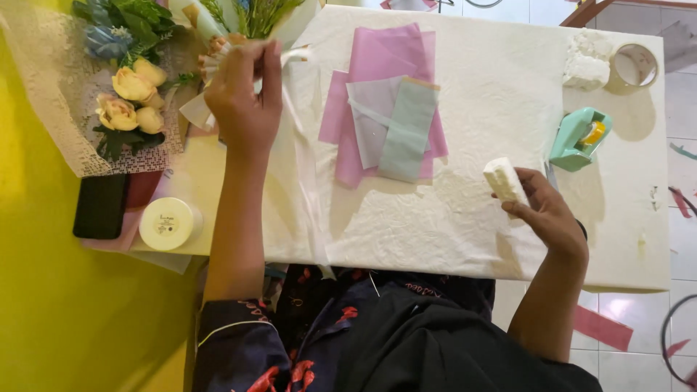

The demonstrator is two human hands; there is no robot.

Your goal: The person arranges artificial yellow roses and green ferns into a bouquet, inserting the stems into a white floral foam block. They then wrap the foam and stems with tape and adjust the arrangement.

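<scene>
My left hand (245, 98) reaches to the far left of the white table (508, 87) and pinches a white ribbon (301, 145) at the neck of a wrapped flower bouquet (239, 22). The ribbon trails down across the table toward me. My right hand (546, 210) is raised near the front right and holds a small white foam block (504, 181) between thumb and fingers. Between both hands lie pink, grey and pale green paper sheets (392, 109).
A second bouquet with cream roses (131, 101) in lace wrap lies at the far left. Near it are a black phone (100, 205) and a round white jar (169, 223). A mint tape dispenser (579, 138), a white foam chunk (588, 58) and a tape roll (635, 65) sit at the right.
</scene>
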